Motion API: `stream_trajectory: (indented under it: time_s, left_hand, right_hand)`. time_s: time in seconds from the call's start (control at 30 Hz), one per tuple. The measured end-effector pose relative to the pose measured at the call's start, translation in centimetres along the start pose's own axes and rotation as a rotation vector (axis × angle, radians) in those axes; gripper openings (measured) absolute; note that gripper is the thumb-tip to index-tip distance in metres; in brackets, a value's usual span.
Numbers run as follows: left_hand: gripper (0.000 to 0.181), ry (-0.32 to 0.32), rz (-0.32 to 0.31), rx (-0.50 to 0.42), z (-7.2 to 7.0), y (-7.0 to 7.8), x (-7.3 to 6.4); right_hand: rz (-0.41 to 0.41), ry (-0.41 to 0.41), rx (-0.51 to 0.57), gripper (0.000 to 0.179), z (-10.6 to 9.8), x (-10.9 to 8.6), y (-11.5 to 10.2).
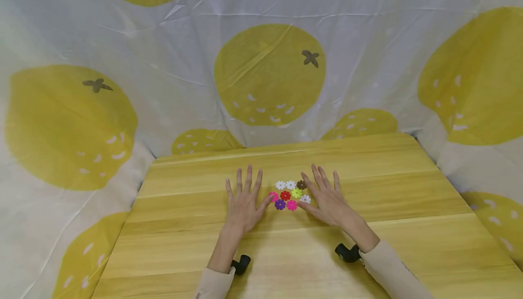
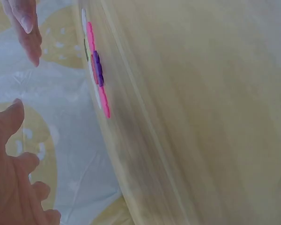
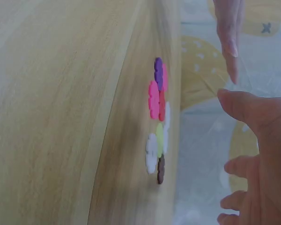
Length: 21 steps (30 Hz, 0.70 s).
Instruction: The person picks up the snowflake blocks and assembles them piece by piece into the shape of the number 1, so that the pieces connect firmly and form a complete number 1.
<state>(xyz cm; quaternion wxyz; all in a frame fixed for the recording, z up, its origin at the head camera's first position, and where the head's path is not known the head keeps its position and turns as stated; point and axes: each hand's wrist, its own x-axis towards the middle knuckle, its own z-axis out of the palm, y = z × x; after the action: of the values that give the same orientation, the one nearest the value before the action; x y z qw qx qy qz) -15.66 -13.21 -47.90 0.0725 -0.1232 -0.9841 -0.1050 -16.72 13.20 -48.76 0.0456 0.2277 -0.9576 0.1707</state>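
Several small flower-shaped discs with notched edges lie flat in a cluster on the wooden table. The back row has two white discs and a brown disc. Among the rest are a red disc, a yellow-green disc, a purple disc, a pink disc and another white disc. My left hand is left of the cluster, fingers spread, its thumb overlapping a second pink disc in the head view. On the right, my right hand also has spread fingers. Both hands hold nothing and hover above the tabletop.
The wooden table has rounded far corners. Behind it hangs a pale cloth printed with large yellow fruits. A black wrist mount sits under each forearm, one at the left and one at the right.
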Motion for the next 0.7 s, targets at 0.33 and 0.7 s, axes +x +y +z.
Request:
stream_trajectory:
  time_s: [0.33,0.7]
  left_hand:
    - [0.077,-0.001,0.017,-0.001,0.23,-0.33,0.03]
    - [0.079,-0.017,0.035,-0.012,1.01,-0.66,0.37]
  right_hand:
    - [-0.020,-0.048,0.060,0.083,0.44,0.00,-0.18]
    - [-0.034,-0.068,0.053,0.083,0.99,0.26,0.01]
